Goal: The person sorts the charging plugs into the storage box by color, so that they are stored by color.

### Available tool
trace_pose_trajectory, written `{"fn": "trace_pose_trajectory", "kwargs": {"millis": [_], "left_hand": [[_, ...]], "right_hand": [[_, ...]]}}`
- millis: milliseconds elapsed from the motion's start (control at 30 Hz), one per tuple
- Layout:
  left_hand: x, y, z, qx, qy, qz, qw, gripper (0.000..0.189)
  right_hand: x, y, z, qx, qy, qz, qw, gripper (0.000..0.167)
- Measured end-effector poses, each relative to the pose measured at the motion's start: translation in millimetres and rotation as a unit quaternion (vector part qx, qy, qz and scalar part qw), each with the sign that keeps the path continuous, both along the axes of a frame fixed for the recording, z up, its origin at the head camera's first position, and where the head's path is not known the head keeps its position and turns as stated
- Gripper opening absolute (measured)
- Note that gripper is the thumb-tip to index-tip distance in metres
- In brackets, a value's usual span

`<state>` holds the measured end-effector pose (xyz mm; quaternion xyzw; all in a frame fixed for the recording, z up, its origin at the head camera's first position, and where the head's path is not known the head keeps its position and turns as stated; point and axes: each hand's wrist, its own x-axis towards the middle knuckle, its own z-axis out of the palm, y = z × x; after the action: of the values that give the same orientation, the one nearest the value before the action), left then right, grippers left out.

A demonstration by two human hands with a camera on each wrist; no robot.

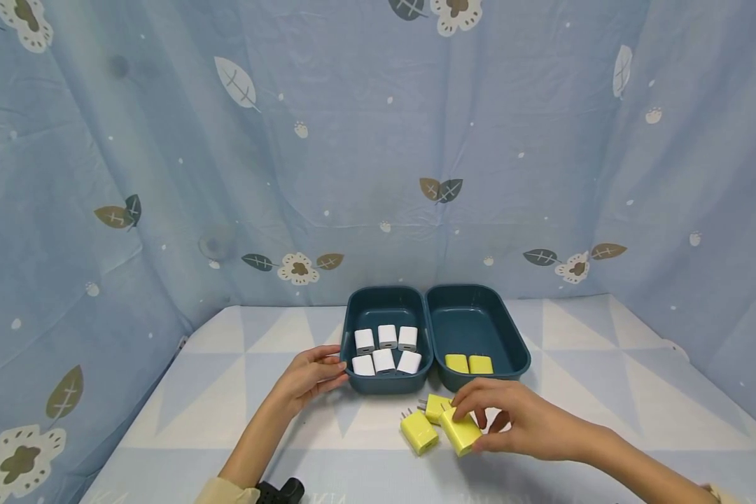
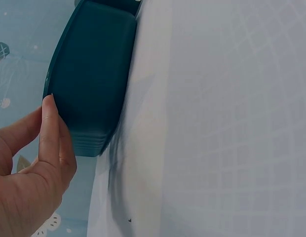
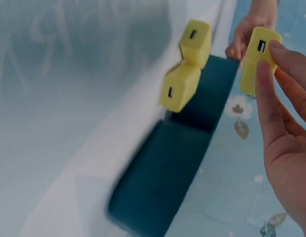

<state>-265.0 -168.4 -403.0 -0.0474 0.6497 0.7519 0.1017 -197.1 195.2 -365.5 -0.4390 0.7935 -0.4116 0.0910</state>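
My right hand (image 1: 519, 420) pinches a yellow USB charger plug (image 1: 460, 431) between thumb and fingers, above the table. In the right wrist view the held plug's USB port faces the camera. Beside it on the table are two more yellow charger plugs (image 1: 419, 432) (image 1: 437, 407), prongs showing. My left hand (image 1: 311, 378) grips the left rim of a dark teal tray (image 1: 387, 383) near its front corner. Several white charger plugs (image 1: 383, 360) lie in that tray in two rows. An adjoining right-hand teal tray (image 1: 479, 322) has two yellow charger plugs (image 1: 469, 364) at its front end.
The trays stand side by side at the back of the table, close to a blue patterned curtain (image 1: 378, 140). A pale triangle-patterned cloth (image 1: 227, 420) covers the table. A black strap (image 1: 280, 491) shows at my left wrist.
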Motion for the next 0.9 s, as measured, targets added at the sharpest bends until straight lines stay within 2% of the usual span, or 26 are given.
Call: {"fn": "trace_pose_trajectory", "kwargs": {"millis": [167, 433, 900], "left_hand": [[0.6, 0.0, 0.3, -0.002, 0.000, 0.001, 1.0000, 0.051], [0.6, -0.5, 1.1, 0.003, 0.001, -0.002, 1.0000, 0.051], [-0.1, -0.4, -1.0, 0.005, 0.005, -0.003, 1.0000, 0.051]], "right_hand": [[-4.6, 9, 7.6, -0.004, 0.020, -0.016, 0.9997, 0.032], [-18.6, 30, 14.4, 0.005, 0.047, -0.066, 0.9967, 0.031], [-50.3, 66, 10.4, 0.009, 0.095, -0.120, 0.9881, 0.034]]}}
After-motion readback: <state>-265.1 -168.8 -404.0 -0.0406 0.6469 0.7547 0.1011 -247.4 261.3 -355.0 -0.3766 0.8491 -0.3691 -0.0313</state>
